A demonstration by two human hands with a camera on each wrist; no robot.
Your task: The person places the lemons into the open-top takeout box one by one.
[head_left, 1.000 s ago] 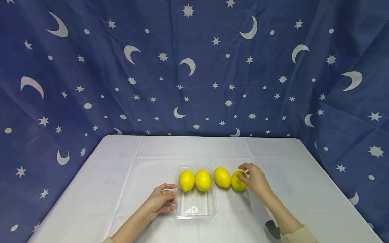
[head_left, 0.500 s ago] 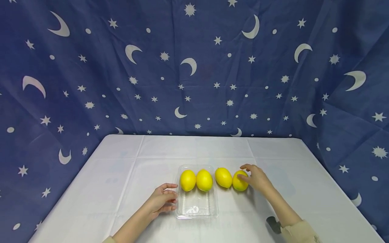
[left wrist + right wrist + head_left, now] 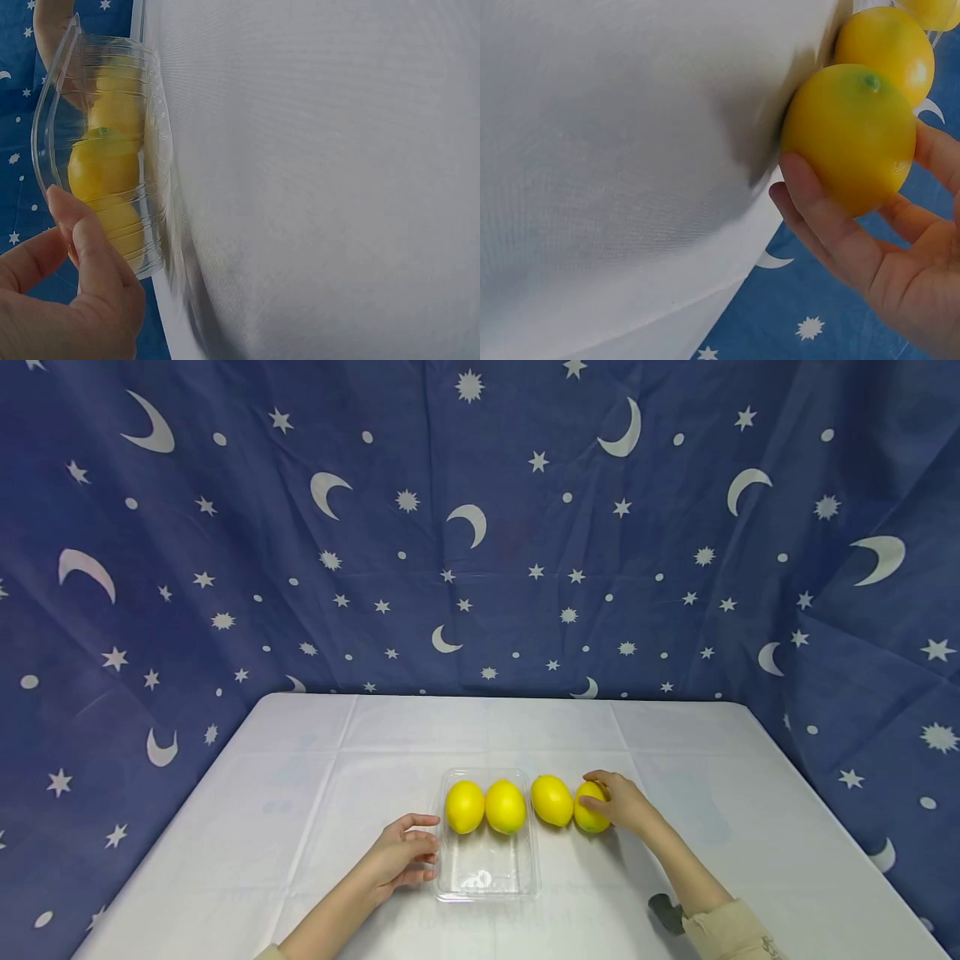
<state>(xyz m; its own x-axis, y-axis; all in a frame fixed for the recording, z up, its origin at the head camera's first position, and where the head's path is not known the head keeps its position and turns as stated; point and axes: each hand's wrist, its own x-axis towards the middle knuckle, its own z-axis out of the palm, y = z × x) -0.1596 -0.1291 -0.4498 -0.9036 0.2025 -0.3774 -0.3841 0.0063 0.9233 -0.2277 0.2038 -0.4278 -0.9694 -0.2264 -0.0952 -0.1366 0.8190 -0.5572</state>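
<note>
The right hand [image 3: 626, 806] curls round the rightmost smooth yellow lemon [image 3: 589, 807], which sits on the white-clothed table [image 3: 300, 793] just beside a second loose lemon [image 3: 552, 800]. It looks firm, light and a little slick, so a wrap round its fat middle seems safest. The left hand [image 3: 397, 856] rests with relaxed fingers against the thin clear plastic tray [image 3: 487, 881], which likely flexes and slides easily. The right wrist view shows the lemon's green stem end [image 3: 869, 81] and fingers beneath it; the left wrist view shows the tray's ribbed wall [image 3: 154, 150].
</note>
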